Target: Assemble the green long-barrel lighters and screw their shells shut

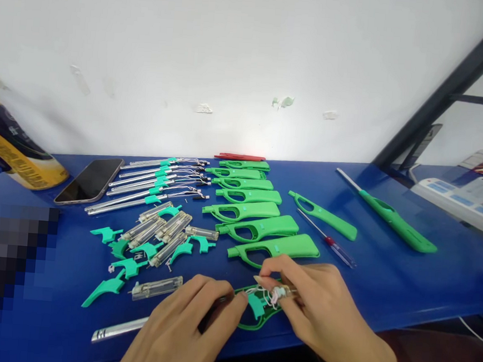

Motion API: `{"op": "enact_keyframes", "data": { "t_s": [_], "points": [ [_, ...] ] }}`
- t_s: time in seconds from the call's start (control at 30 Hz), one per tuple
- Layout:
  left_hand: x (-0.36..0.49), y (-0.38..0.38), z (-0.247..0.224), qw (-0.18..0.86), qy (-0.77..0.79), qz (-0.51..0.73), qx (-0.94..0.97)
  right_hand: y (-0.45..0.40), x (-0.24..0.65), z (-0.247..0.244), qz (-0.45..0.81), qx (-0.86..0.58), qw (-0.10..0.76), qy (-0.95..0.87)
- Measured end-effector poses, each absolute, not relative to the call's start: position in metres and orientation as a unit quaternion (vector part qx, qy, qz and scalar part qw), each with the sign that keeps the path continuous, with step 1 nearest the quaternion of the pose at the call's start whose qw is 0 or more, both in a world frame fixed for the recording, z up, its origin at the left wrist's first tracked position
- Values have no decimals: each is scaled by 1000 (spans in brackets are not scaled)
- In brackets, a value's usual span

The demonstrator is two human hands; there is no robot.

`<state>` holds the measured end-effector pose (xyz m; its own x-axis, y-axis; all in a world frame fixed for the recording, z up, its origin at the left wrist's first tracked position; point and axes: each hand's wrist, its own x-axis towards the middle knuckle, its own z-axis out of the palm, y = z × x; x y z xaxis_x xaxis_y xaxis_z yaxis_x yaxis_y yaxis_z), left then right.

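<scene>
My left hand (191, 319) is closed, thumb and fingers gripping the left end of an open green lighter casing half (251, 325) near the table's front edge. A metal lighter tube (119, 328) runs out to the left from beneath this hand. Inside the casing sits a teal trigger (256, 306), with thin white wires (266, 295) looping beside it. My right hand (324, 304) pinches a clear fuel tank (288, 291) by its valve end over the casing's right part; the fingers hide most of the tank.
Several green casing halves (276, 246) line the middle. To the left lie loose fuel tanks (157, 287), teal triggers (103, 290), wired metal tubes (133, 201) and a phone (91, 180). A screwdriver (336, 250) and whole lighter (401, 221) lie right; a yellow can (22, 147) stands far left.
</scene>
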<state>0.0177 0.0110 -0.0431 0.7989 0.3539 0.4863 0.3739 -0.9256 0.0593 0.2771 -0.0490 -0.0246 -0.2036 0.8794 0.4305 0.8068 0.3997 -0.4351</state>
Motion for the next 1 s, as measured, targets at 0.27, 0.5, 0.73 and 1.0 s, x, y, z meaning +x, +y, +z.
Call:
{"op": "enact_keyframes", "data": {
  "t_s": [0.27,0.5,0.73,1.0],
  "points": [
    [22,13,-37,46,-165,-267,-948,-46,267,-26,49,-537,328,-776],
    [21,13,-39,62,-161,-269,-948,-40,257,-22,53,-532,352,-768],
    [13,12,-45,77,-174,-260,-947,-42,259,-18,66,-526,373,-761],
    [7,12,-51,88,-179,-241,-950,-44,259,-21,40,-508,413,-755]
  ]
}}
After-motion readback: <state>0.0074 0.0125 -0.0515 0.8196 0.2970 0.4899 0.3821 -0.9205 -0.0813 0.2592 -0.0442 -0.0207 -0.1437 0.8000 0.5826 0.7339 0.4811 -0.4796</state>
